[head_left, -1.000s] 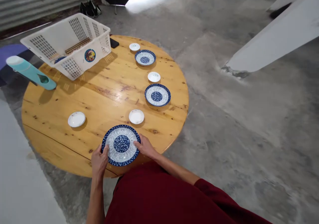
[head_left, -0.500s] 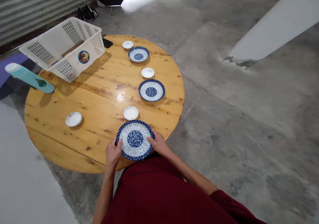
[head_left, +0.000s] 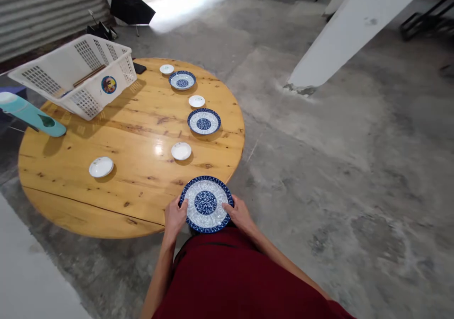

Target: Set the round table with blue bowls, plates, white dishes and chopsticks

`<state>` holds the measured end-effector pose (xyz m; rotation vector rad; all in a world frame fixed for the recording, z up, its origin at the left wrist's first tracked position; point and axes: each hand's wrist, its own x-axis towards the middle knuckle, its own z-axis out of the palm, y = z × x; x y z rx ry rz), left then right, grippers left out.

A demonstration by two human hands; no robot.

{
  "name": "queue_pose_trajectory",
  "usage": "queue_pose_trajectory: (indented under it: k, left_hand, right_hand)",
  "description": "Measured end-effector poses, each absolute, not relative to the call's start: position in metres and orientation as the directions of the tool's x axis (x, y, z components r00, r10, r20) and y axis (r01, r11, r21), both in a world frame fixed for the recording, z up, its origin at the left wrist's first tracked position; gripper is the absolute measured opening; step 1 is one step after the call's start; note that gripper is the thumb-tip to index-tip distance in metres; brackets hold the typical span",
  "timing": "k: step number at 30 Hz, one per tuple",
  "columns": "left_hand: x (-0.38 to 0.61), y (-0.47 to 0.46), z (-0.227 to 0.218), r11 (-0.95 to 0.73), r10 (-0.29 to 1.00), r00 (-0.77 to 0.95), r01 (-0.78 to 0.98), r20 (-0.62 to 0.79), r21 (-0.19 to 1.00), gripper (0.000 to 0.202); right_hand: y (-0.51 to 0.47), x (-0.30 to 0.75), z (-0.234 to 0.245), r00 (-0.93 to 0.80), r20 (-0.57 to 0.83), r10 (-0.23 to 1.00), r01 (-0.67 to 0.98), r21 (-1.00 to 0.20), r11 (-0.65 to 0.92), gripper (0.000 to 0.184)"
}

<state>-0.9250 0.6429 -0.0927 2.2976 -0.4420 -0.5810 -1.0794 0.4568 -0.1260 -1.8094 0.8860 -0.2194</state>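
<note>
Between my two hands is a blue-and-white patterned plate (head_left: 205,203), held up at the table's near right edge. My left hand (head_left: 175,217) grips its left rim, thumb on top. My right hand (head_left: 241,213) is closed on the right rim, its thumb also over the face; the fingers beneath are hidden. Beyond the plate, a small white dish (head_left: 181,151) rests on the round wooden table (head_left: 142,134). Farther back lie a second patterned plate (head_left: 204,121) with a white dish (head_left: 196,101) behind it, and a third patterned plate (head_left: 182,80) beside another white dish (head_left: 166,69).
A white plastic basket (head_left: 88,92) with chopsticks inside stands at the back left. Near it are a teal bottle (head_left: 31,115) and a black phone (head_left: 139,68). More white dishware (head_left: 101,167) sits at the left front. A white pillar (head_left: 340,39) rises from the concrete floor.
The held plate and both hands have shifted right and away from the nearest white dish, toward my body. My view has turned, so the table appears farther left.
</note>
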Motion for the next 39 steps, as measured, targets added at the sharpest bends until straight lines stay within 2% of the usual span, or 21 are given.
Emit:
queue_pose_trajectory:
  k: [8,12,20,30,39]
  left_hand:
    - [-0.93,0.622,-0.081,-0.698,-0.513,0.823,-0.235,-0.244,0.676,0.033]
    - [-0.942,0.602,-0.084,-0.695,-0.544,0.797,-0.254,-0.261,0.673,0.032]
    - [-0.969,0.51,-0.079,-0.736,-0.514,0.81,-0.247,-0.283,0.63,0.026]
    - [-1.032,0.359,-0.08,-0.735,-0.472,0.822,-0.166,-0.32,0.657,0.026]
    - [-1.035,0.315,-0.079,-0.797,-0.369,0.86,-0.096,-0.354,0.597,0.027]
  right_hand:
    - [0.447,-1.097,-0.118,0.678,-0.201,-0.707,-0.435,-0.885,-0.165,0.032]
    - [0.433,-1.111,-0.125,0.64,-0.249,-0.727,-0.453,-0.886,-0.096,0.038]
    - [0.35,-1.138,-0.122,0.612,-0.309,-0.728,-0.444,-0.896,0.007,0.039]
    - [0.19,-1.196,-0.115,0.623,-0.269,-0.735,-0.48,-0.873,-0.087,0.041]
    - [0.137,-1.186,-0.12,0.679,-0.286,-0.677,-0.487,-0.865,-0.122,0.041]
